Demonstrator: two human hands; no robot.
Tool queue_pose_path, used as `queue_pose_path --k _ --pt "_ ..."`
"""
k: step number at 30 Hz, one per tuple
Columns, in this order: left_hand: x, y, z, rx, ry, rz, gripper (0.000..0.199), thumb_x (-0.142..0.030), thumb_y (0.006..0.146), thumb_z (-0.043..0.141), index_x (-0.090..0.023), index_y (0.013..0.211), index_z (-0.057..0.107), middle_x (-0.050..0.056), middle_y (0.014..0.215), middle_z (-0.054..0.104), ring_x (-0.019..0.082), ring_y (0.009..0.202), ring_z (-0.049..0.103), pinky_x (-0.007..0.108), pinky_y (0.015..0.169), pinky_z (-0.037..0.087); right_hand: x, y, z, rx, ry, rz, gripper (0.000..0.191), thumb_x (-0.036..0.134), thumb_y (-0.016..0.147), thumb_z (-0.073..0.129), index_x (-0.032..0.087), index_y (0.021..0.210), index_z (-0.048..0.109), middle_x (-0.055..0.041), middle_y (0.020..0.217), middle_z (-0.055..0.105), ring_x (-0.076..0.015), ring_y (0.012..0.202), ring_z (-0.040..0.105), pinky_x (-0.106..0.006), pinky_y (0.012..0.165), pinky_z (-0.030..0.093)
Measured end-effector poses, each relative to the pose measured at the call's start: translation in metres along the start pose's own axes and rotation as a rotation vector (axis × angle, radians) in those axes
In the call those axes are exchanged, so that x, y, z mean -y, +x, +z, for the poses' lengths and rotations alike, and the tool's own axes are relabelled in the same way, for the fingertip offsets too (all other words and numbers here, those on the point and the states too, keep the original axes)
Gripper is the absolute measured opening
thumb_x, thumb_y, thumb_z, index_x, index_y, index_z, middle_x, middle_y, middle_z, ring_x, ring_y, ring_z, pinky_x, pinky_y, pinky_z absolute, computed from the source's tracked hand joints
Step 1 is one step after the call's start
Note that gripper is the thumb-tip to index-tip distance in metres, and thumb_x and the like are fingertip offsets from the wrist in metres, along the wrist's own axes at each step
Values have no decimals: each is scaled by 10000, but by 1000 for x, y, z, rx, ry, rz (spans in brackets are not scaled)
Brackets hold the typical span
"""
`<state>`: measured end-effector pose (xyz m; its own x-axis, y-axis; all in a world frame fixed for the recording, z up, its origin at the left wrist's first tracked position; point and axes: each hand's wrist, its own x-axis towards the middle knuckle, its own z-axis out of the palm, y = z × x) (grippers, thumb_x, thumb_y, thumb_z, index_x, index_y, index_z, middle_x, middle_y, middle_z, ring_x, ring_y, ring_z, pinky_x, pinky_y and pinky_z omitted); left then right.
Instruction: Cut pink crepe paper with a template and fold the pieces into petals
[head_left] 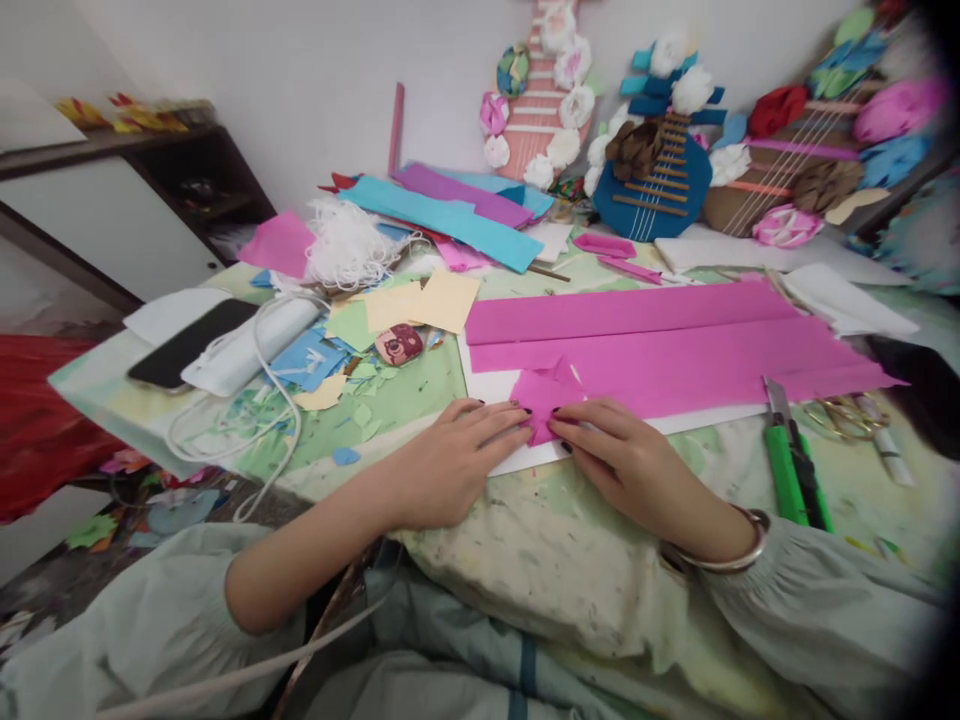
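Note:
A small piece of magenta crepe paper (546, 398) lies at the near edge of a white sheet (525, 462). My left hand (465, 450) presses its fingertips on the left side of the piece, fingers held together. From the right, my right hand (619, 455) pinches the other side, its thumb hidden beneath the fingers in part. The fingertips of both hands almost meet over the small piece. Just behind them, long folded strips of the same magenta crepe paper (675, 350) stretch to the right across the white sheet.
Right of my right hand lie green utility knives (787, 470) and gold-handled scissors (847, 415). On the left are a phone (191, 345), a white cable (292, 425) and paper scraps (364, 385). White string (349, 240) and paper-flowered instrument shapes (652, 190) stand farther back.

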<state>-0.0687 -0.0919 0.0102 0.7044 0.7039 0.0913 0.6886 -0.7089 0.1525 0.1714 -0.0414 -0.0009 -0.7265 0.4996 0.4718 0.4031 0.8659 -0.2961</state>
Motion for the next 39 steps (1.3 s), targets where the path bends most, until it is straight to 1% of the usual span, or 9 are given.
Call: queue_pose_path --k 8,14,20,25,29,33,35,37,39 --pt "-2 0 -2 15 15 -3 622 -62 781 405 -116 1398 355 140 1479 342 252 1366 296 462 1091 234 3 0 0 -30 -74 -32 261 117 904 487 125 1112 644 -151 1070 655 -246 1017 571 -460 862 525" --pt "-1 -1 -1 8 47 19 652 -53 768 400 -104 1414 324 146 1493 317 266 1406 210 487 1099 220 4 1 -1 -18 -85 -31 248 117 899 495 130 1092 650 -140 1044 667 -234 997 578 -450 867 513" --pt "-4 -1 -2 37 67 -2 661 -33 775 371 -105 1427 290 131 1485 339 251 1377 285 486 1100 213 7 2 -4 6 -112 -16 236 127 904 490 120 1073 655 -132 1023 670 -233 966 570 -450 852 502" --pt "-3 -1 2 17 94 14 651 -46 779 384 -134 1420 310 102 1500 324 237 1388 263 457 1110 195 3 0 1 -38 -120 -35 234 151 906 500 139 1080 656 -123 1032 673 -235 960 576 -442 839 508" --pt "-2 -2 4 8 108 21 634 -50 782 387 -131 1408 330 110 1508 304 242 1392 253 457 1114 185 -3 -5 5 -128 -165 -42 248 165 904 515 154 1112 650 -128 1086 673 -235 988 605 -415 852 526" --pt "-3 -2 5 -16 102 39 635 -36 777 386 -121 1403 327 120 1478 353 226 1376 287 447 1115 191 -3 -8 5 -139 -227 -93 245 161 904 517 192 1098 663 -102 1086 694 -217 959 642 -387 858 535" --pt "-4 -2 5 -24 100 46 630 -38 776 388 -116 1398 329 126 1464 374 223 1358 318 448 1113 192 -1 -8 5 -147 -220 -63 243 176 896 533 186 1103 660 -105 1075 702 -225 958 649 -394 854 533" --pt "-4 -2 6 -27 108 48 624 -36 776 384 -115 1393 335 127 1465 371 227 1351 329 453 1111 192 1 -5 4 -167 -178 14 253 198 875 565 185 1112 653 -110 1076 702 -243 963 649 -416 847 525" --pt "-4 -3 6 -28 120 46 622 -30 778 377 -116 1393 338 125 1469 367 231 1349 334 455 1109 195 2 -1 4 -159 -74 113 267 202 839 608 189 1102 649 -108 1084 699 -257 988 642 -442 869 505"
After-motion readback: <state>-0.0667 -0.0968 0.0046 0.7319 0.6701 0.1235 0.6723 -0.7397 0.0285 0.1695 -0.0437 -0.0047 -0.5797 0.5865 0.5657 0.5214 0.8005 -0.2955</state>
